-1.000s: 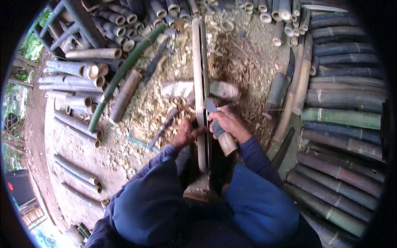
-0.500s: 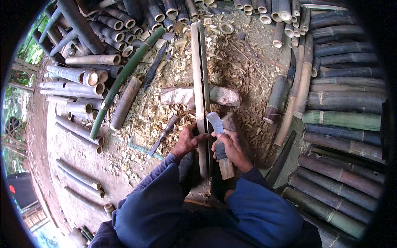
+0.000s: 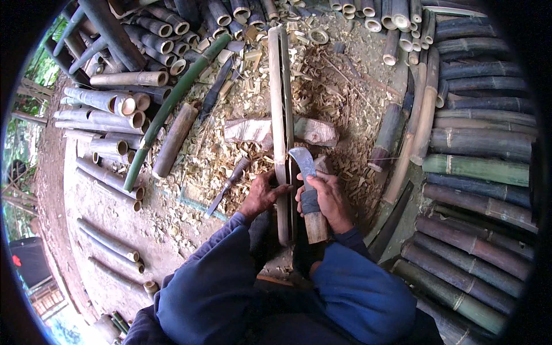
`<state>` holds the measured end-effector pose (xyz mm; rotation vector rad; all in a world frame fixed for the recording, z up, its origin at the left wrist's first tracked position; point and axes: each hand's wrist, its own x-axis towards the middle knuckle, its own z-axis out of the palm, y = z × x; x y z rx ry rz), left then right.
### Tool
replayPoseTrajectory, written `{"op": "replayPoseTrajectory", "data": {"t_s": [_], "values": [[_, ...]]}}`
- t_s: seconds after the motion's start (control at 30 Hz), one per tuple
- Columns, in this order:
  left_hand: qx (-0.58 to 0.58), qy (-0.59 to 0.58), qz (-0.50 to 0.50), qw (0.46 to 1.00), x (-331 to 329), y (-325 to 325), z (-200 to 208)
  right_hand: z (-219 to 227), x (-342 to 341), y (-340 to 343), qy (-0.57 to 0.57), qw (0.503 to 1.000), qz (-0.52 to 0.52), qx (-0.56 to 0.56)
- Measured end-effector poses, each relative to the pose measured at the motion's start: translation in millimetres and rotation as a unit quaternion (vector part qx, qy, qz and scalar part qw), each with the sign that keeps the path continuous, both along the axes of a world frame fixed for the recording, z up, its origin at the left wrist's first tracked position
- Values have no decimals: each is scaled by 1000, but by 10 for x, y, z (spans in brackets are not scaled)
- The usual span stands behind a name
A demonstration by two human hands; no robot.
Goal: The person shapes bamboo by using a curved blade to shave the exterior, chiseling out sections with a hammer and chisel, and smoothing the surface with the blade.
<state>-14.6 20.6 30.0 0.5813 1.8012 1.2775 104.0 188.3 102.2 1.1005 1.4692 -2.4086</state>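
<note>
Slit bamboo pole [image 3: 277,109] crosses a wooden block [image 3: 247,131] between its left and right edges; the left hand [image 3: 261,194] curls around the pole, the right hand [image 3: 329,201] grips a hooked knife [image 3: 310,201] firmly.

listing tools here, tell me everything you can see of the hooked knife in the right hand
The hooked knife has a grey, metal-looking blade whose tip curves to the left. Below it come a dark wrapped band and a pale brown, wood-like handle with a blunt end. The right hand grips it around the band, hiding part of it. The blade points forward, leaning slightly left, just right of the split pole; whether its tip touches the pole I can't tell.
</note>
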Motion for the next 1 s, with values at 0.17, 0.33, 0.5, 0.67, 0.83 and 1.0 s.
{"op": "replayPoseTrajectory", "data": {"t_s": [0.17, 0.33, 0.5, 0.67, 0.83, 1.0], "values": [[-18, -1, -16, 1000, 9, 6, -10, -217, -16, 9, 44, 998, 17, 46], [-5, 0, -17, 1000, 16, 15, -24, -403, -489, 100, 46, 997, -20, 64], [38, -45, 23, 998, 33, -36, -62, -449, -479, 92, 65, 997, -18, 41], [7, -46, 1, 999, -8, -51, -31, -268, -711, 302, 78, 996, -19, 40], [-7, -5, -14, 1000, 7, -42, -87, -287, -1344, 815, 115, 988, 14, 101], [20, -26, -12, 999, -27, -60, -46, -182, -1950, 1154, 103, 991, 25, 80]]}}
